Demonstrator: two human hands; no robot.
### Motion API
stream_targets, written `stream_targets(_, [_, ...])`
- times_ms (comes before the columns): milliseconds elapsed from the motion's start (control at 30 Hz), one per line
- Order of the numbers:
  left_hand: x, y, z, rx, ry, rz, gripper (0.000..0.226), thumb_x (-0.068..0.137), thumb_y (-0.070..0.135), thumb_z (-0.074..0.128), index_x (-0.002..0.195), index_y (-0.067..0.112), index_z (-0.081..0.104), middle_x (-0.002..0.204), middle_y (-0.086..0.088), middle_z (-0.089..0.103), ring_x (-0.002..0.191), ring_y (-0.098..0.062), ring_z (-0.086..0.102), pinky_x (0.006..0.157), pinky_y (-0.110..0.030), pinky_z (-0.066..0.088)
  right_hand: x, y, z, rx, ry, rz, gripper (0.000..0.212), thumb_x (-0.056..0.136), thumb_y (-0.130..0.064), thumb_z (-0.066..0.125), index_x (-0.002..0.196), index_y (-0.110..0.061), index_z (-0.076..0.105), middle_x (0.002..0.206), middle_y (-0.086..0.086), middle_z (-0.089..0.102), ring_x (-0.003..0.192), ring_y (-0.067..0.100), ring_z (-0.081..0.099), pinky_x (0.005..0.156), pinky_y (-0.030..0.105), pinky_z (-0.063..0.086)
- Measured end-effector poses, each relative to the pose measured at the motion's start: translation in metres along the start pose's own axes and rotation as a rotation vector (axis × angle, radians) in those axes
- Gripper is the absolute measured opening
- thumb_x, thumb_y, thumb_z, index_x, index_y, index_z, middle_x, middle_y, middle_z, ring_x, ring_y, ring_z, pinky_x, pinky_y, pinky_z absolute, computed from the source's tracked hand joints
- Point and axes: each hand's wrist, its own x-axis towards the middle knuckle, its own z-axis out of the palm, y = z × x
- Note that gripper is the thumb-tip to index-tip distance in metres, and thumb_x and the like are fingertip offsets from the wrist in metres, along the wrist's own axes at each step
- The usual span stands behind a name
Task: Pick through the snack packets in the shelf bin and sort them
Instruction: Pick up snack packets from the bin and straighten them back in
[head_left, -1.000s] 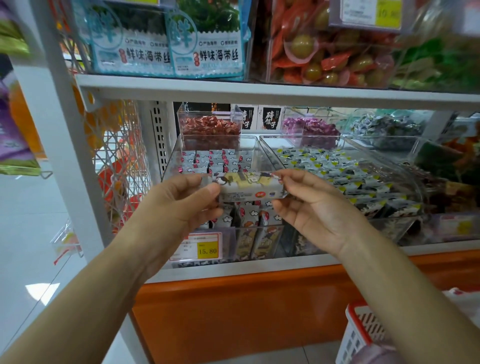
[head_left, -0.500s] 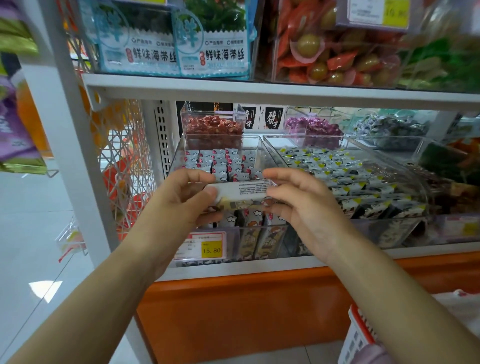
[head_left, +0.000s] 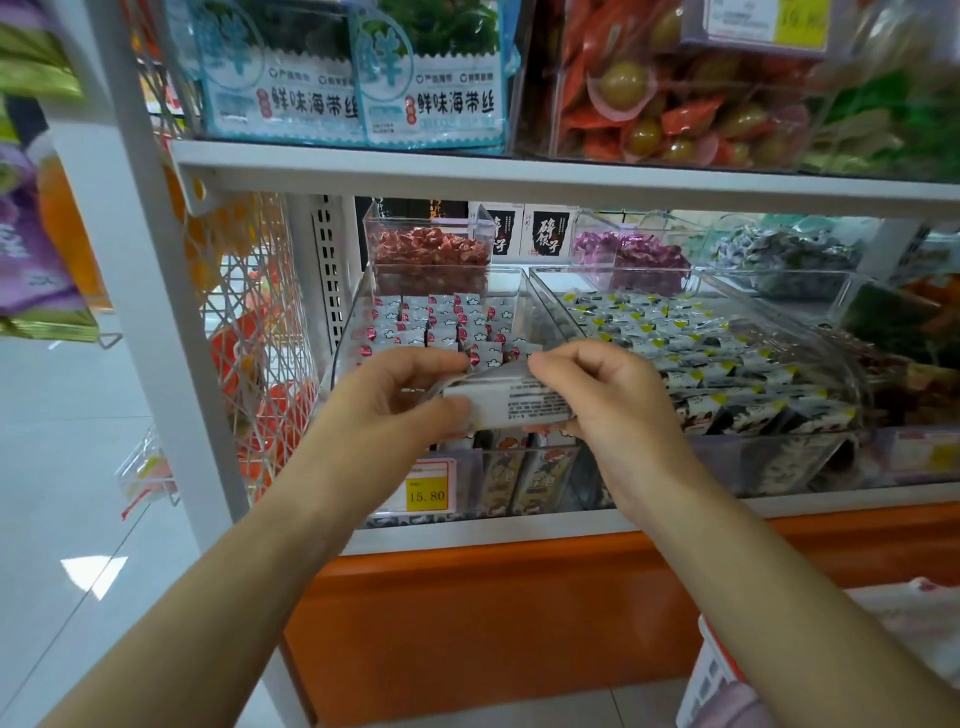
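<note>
A small white snack packet (head_left: 519, 402) with printed small text facing me is held over the front of a clear shelf bin (head_left: 358, 312). My left hand (head_left: 384, 405) grips its left end with thumb and fingers. My right hand (head_left: 608, 400) pinches its right end and top edge. The bin below holds rows of grey-white packets with red dots (head_left: 441, 322), standing in lines. The packet's lower edge and the bin's front packets are partly hidden by my hands.
A second clear bin (head_left: 852, 400) to the right is full of black-and-yellow packets. A yellow price tag (head_left: 427, 493) reads 15.80. Small tubs of red sweets (head_left: 431, 249) and purple sweets (head_left: 628, 249) stand behind. A red-white basket (head_left: 717, 675) sits low right. White shelf upright (head_left: 156, 291) at left.
The packet has been turned over: its yellow picture side showed a second ago, now the white text side faces me. Both hands stay on it at about the same spot.
</note>
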Motion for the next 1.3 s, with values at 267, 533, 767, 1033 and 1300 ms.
stream_targets(267, [0.010,-0.004,0.000,-0.080,0.194,-0.065,0.024,0.089,0.014,0.058,0.067,0.011,0.067,0.078,-0.002,0.069,0.066,-0.012,0.068,0.058,-0.025,0.058,-0.002,0.004,0.000,0.069,-0.213,0.016,0.014,0.083,-0.024,0.067,0.096,-0.026,0.071,0.100,-0.001,0.068,0.092,0.012,0.066,0.081,0.033,0.055])
stream_targets(533, [0.042,-0.006,-0.012,0.596,0.291,0.258,0.023,0.094,0.024,0.051,0.111,0.017,0.064,0.109,0.009,0.062,0.099,-0.008,0.057,0.086,-0.024,0.041,0.022,0.001,-0.011,-0.053,0.074,-0.038,0.027,0.084,-0.020,0.067,0.109,-0.017,0.059,0.102,0.009,0.064,0.071,0.015,0.071,0.071,0.036,0.059])
stream_targets(767, [0.049,-0.037,-0.010,1.322,-0.022,0.259,0.052,0.097,0.045,0.021,0.143,0.024,0.032,0.156,0.003,0.018,0.144,-0.016,0.001,0.115,-0.042,-0.004,0.065,0.005,0.011,-0.390,0.050,-0.190,0.020,0.083,-0.025,0.069,0.095,-0.012,0.060,0.085,0.004,0.058,0.083,0.027,0.063,0.083,0.042,0.052])
stream_targets(1033, [0.044,-0.042,-0.001,1.284,-0.091,0.152,0.051,0.097,0.047,0.013,0.144,0.035,0.025,0.158,0.000,0.006,0.144,-0.020,-0.010,0.114,-0.047,-0.008,0.100,0.011,0.042,-0.769,-0.191,-0.241,0.040,0.078,-0.033,0.073,0.104,-0.011,0.051,0.087,-0.004,0.050,0.076,0.010,0.046,0.057,0.022,0.033])
stream_targets(1300, [0.040,-0.035,-0.006,1.178,-0.065,0.149,0.048,0.099,0.042,0.022,0.142,0.025,0.035,0.156,-0.003,0.011,0.143,-0.018,-0.004,0.115,-0.040,0.008,0.106,0.023,0.060,-1.058,-0.550,-0.223,0.023,0.095,-0.021,0.048,0.093,-0.012,0.069,0.097,0.006,0.066,0.095,0.025,0.057,0.087,0.042,0.046])
